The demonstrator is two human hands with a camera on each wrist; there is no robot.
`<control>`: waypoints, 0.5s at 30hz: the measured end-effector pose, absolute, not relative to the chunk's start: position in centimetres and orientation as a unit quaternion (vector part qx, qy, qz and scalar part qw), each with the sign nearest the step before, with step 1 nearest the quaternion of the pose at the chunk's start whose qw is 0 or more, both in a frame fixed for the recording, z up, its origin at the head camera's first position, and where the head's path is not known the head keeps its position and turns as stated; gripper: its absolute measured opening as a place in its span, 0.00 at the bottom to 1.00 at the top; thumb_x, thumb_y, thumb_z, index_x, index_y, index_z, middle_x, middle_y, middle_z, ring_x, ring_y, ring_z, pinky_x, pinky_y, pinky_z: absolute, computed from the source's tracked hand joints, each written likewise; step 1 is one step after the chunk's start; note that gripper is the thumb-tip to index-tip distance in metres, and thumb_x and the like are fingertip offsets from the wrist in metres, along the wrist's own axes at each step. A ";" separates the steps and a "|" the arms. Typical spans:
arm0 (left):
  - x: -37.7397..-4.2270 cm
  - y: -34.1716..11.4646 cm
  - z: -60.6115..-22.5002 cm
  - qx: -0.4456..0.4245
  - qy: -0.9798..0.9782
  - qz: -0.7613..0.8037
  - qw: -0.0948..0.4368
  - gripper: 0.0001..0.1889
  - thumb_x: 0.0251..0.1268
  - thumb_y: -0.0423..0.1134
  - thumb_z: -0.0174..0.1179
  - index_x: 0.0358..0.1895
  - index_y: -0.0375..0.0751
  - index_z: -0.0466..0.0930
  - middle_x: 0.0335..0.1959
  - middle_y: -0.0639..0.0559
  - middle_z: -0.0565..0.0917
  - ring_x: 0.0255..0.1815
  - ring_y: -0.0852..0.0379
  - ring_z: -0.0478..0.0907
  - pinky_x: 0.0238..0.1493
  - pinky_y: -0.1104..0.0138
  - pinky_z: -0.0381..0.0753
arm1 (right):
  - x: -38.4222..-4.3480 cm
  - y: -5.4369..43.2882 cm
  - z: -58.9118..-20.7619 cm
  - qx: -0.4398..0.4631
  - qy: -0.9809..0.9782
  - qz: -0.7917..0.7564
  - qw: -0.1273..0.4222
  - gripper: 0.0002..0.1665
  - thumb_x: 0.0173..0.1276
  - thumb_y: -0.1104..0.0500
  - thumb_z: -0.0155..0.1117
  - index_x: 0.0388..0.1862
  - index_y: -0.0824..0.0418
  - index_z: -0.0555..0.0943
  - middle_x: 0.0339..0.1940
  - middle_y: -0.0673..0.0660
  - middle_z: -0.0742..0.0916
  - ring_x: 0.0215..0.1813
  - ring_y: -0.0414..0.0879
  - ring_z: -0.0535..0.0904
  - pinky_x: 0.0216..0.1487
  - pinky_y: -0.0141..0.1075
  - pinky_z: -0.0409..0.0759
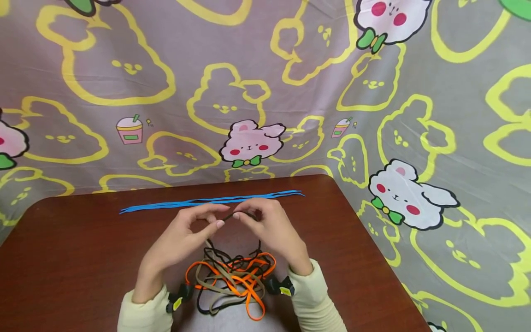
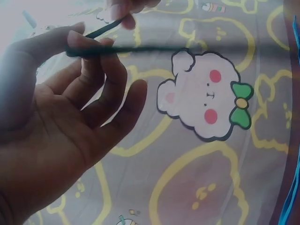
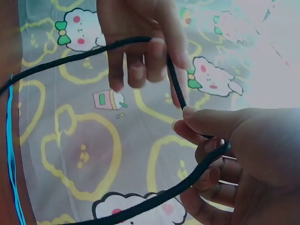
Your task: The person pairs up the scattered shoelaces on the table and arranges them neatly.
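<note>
A thin black shoelace [image 1: 229, 216] stretches between both hands above the table. My left hand [image 1: 178, 240] pinches it between thumb and index finger, the other fingers loosely bent in the left wrist view. Close beside it, my right hand [image 1: 271, 228] pinches the same lace with thumb and index finger. In the right wrist view, the black lace [image 3: 164, 194] crosses the right hand's bent fingers and hangs away in a curve from each hand. Below the hands lies a tangled pile of black, tan and orange laces [image 1: 250, 287].
Several blue laces [image 1: 166, 205] lie stretched out side by side near the back of the brown table [image 1: 83, 249]. A cartoon-printed cloth [image 1: 174, 69] hangs behind the table and along its right side. Black straps with small devices sit at both wrists, beside the pile.
</note>
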State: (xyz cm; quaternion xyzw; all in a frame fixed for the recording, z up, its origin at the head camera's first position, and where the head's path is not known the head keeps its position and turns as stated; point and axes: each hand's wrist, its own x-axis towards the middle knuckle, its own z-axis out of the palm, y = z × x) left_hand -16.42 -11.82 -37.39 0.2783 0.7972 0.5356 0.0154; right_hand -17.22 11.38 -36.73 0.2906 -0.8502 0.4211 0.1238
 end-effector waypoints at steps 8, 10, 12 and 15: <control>-15.8 -13.0 -36.8 0.259 0.829 0.494 -0.037 0.10 0.75 0.43 0.62 0.54 0.55 0.86 0.51 0.61 0.87 0.52 0.62 0.82 0.54 0.57 0.80 | -17.6 12.4 -36.6 0.276 -0.851 0.417 0.160 0.04 0.69 0.61 0.71 0.41 0.56 0.90 0.28 0.45 0.82 0.27 0.38 0.69 0.29 0.31 0.69; -15.6 -13.2 -36.6 0.255 0.834 0.487 -0.048 0.10 0.75 0.42 0.62 0.54 0.55 0.87 0.50 0.61 0.87 0.54 0.63 0.81 0.55 0.57 0.79 | -17.7 12.7 -36.6 0.272 -0.852 0.415 0.167 0.05 0.69 0.62 0.71 0.42 0.57 0.90 0.27 0.45 0.80 0.26 0.38 0.68 0.29 0.31 0.69; -15.4 -13.3 -36.3 0.251 0.837 0.482 -0.056 0.10 0.75 0.42 0.61 0.54 0.55 0.87 0.50 0.61 0.87 0.54 0.64 0.81 0.56 0.59 0.79 | -17.8 12.8 -36.5 0.267 -0.853 0.415 0.169 0.05 0.69 0.62 0.70 0.42 0.57 0.90 0.27 0.45 0.80 0.26 0.39 0.68 0.29 0.31 0.69; -15.1 -13.5 -36.1 0.244 0.841 0.479 -0.068 0.10 0.75 0.42 0.61 0.53 0.55 0.87 0.49 0.61 0.88 0.54 0.65 0.81 0.56 0.64 0.78 | -17.9 13.1 -36.3 0.259 -0.854 0.418 0.169 0.05 0.69 0.61 0.71 0.42 0.56 0.89 0.29 0.45 0.81 0.27 0.39 0.69 0.29 0.31 0.69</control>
